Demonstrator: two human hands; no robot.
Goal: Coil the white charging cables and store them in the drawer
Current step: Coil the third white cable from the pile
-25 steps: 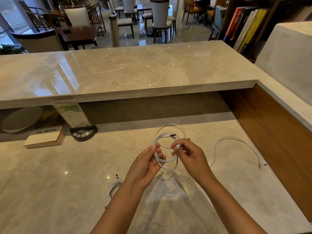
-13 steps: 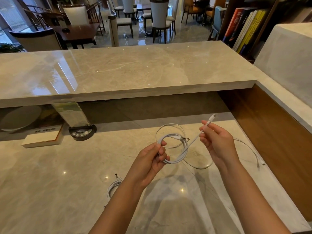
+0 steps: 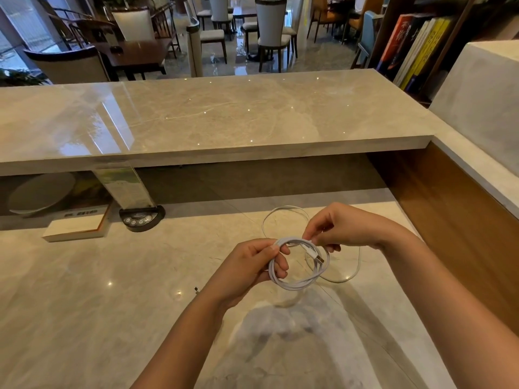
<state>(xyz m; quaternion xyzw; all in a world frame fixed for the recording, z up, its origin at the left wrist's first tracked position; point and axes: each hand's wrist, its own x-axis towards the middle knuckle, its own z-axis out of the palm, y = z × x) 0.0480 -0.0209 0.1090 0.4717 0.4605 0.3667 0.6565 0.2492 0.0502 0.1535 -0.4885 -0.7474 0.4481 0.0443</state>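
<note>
Left hand (image 3: 247, 265) holds a white cable coil (image 3: 298, 265) above the tabletop (image 3: 84, 304), fingers (image 3: 280, 269) curled through the loop, thumb pressing the strands on top. Right hand (image 3: 341, 228) is just beside it on the right, fingers (image 3: 310, 234) pinched together on the cable at the coil's upper right. A USB plug (image 3: 320, 259) hangs inside the loop, just below the right fingers. Loose cable tail (image 3: 344, 279) trails from the coil, looping down right of the left fingers and resting on the tabletop; another arc of it shows behind the right hand. Small connector tip of a second cable (image 3: 197, 289) lies on the tabletop left of the left wrist, mostly hidden by the forearm. Far left of both hands: a round black button panel (image 3: 140, 219) set in the tabletop, a clear acrylic sign stand (image 3: 123, 189) behind it, a book (image 3: 75, 227) lying flat beside that. Raised marble counter (image 3: 210, 116) runs beyond the hands. Wooden side panel (image 3: 455, 220) to the right of the right hand.
</note>
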